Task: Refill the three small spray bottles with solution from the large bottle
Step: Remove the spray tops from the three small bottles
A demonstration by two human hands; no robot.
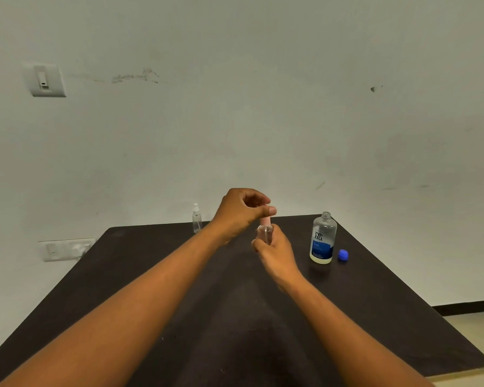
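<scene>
Where the two hands meet above the middle of the desk (157, 289), a small clear spray bottle (265, 233) is held upright, its lower body covered by the right hand (277, 254). The right fingers (256, 245) are curled round the bottle and clamp it. The pink spray top (264, 220) is mostly hidden under the left hand (242, 210), whose thumb (271, 211) and curled fingertips pinch it from above. Whether the top is seated on the neck or lifted off it cannot be told. The liquid level inside the bottle is also too faint to read.

Both forearms reach forward from the lower edge of the frame, the left one crossing toward the centre, wrist raised; the right wrist sits lower, just over the desk.

A second small clear spray bottle (196, 219) with a white top stands upright at the far edge of the desk, left of the hands and apart from them. A third is not visible. The large solution bottle (322, 238), uncapped, blue-labelled, stands to the right; its blue cap (343, 255) lies just beside it on the desk.

The desk is dark and matte. Behind it is a pale, scuffed wall with a switch plate (44, 80) upper left and a socket panel (66, 249) lower left.
</scene>
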